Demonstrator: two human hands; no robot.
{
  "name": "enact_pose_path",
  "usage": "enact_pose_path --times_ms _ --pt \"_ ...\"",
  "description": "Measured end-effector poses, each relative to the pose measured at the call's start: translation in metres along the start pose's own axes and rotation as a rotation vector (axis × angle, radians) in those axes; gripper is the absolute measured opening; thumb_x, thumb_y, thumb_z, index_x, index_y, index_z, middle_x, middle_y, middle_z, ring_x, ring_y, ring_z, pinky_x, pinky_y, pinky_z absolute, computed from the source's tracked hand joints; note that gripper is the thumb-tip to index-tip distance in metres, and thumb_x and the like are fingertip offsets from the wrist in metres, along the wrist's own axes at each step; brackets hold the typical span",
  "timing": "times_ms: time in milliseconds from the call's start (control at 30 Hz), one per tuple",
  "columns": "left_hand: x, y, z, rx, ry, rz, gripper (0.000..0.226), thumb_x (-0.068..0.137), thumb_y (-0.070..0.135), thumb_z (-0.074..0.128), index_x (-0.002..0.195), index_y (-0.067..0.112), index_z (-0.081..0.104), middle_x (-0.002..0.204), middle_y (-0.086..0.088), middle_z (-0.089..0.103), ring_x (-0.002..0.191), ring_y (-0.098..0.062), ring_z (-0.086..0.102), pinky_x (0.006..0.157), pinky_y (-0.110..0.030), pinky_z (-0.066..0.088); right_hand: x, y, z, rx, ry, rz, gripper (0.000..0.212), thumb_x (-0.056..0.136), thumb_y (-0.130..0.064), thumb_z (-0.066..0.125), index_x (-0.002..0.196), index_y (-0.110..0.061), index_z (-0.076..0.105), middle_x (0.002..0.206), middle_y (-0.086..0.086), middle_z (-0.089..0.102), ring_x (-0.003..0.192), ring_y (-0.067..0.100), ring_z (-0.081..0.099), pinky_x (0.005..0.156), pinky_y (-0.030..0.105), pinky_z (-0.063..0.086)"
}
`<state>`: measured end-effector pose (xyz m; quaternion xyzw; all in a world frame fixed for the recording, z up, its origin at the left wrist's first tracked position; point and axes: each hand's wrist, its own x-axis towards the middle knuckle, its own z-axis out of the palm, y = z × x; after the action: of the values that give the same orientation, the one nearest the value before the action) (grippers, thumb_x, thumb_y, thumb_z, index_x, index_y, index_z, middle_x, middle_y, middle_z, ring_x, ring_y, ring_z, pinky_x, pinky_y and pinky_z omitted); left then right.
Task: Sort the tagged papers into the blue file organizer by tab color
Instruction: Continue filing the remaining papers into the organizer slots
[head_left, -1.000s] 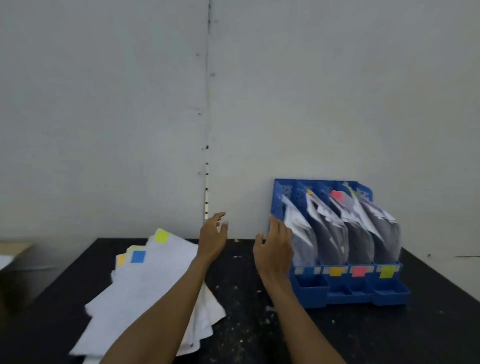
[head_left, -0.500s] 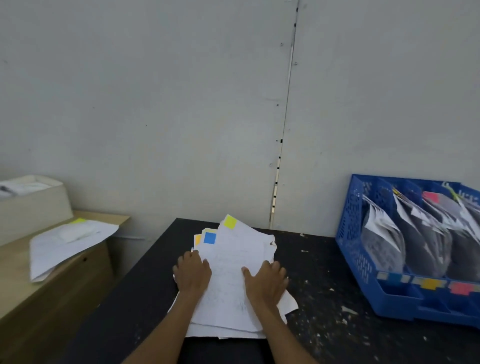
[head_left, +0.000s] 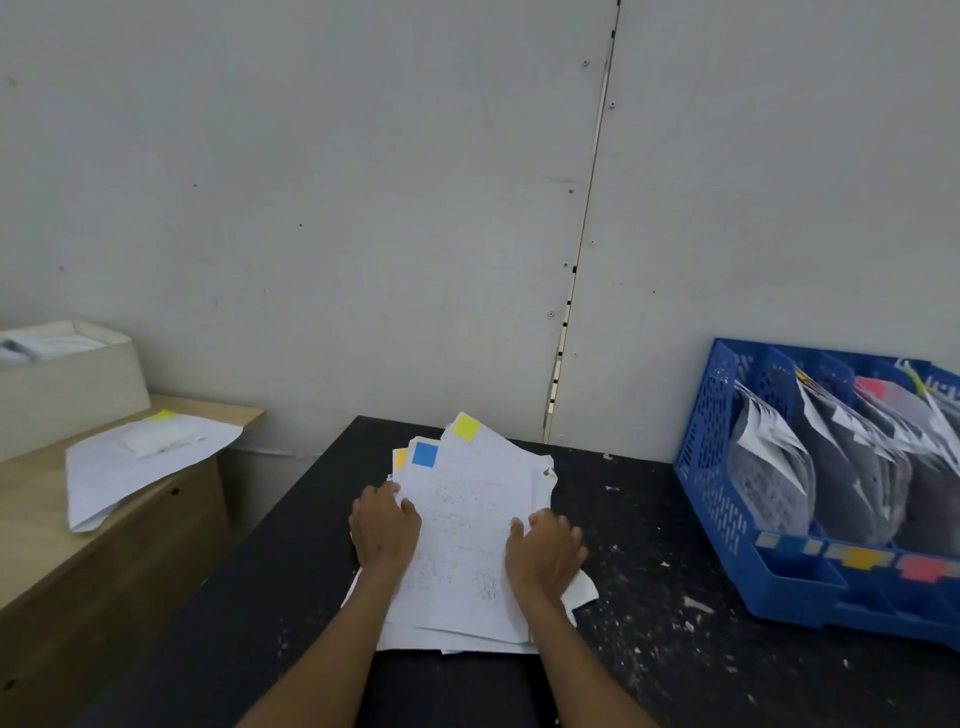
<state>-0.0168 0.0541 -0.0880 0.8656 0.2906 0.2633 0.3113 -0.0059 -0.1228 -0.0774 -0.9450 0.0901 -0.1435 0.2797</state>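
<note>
White sheets are lying in a loose stack of tagged papers (head_left: 467, 535) on the black table (head_left: 649, 597), and both hands are resting on it: the left hand (head_left: 385, 525) is covering the stack's left edge and the right hand (head_left: 545, 553) its right edge, fingers loosely bent and pressing down, not pinching or lifting any sheet as far as the view is showing. Just beyond the left fingertips a blue tab (head_left: 425, 454) and an orange tab (head_left: 400, 459) are peeking out, with a yellow tab (head_left: 466, 427) sitting a little farther past them on the top sheet. The blue file organizer (head_left: 711, 467) is standing well off to the outside of the right fingers, already holding papers in its slots. The person seems to be steadying the pile and picking the next sheet. The next move is likely calling for the fingers to peel one sheet free, probably the yellow-tabbed top one, read its tab, and carry it across to the matching slot without dragging the sheets beneath along.
</note>
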Motion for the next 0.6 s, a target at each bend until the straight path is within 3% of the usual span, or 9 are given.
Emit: enact_pose_path --times_ms 133,267,600 --pt "0.006 0.001 -0.001 0.157 -0.108 -0.035 0.043 0.098 0.036 0.048 0.139 0.022 0.050 0.131 -0.007 0.050 0.119 -0.023 0.047 0.101 -0.036 0.039 -0.005 -0.001 -0.002 -0.053 -0.003 0.010 0.029 0.096 -0.042 0.047 0.111 -0.023 0.062 0.114 -0.005 0.060 0.111 0.018 0.048 0.094 0.033 0.034" --pt "0.022 0.012 -0.004 0.146 -0.224 -0.146 0.041 0.095 0.038 0.047 0.134 0.025 0.053 0.136 -0.009 0.048 0.124 -0.028 0.044 0.106 -0.041 0.032 -0.005 0.001 -0.003 -0.047 0.016 0.005 0.025 0.097 -0.038 0.047 0.112 -0.026 0.063 0.112 -0.007 0.060 0.108 0.016 0.048 0.091 0.032 0.035" --pt "0.030 0.028 0.011 0.166 -0.176 -0.153 0.040 0.095 0.035 0.052 0.133 0.021 0.055 0.133 -0.011 0.048 0.124 -0.028 0.044 0.105 -0.044 0.032 0.000 0.004 0.004 0.014 0.054 0.014 0.014 0.095 -0.020 0.052 0.096 -0.027 0.063 0.100 -0.009 0.062 0.099 0.015 0.050 0.086 0.031 0.036"
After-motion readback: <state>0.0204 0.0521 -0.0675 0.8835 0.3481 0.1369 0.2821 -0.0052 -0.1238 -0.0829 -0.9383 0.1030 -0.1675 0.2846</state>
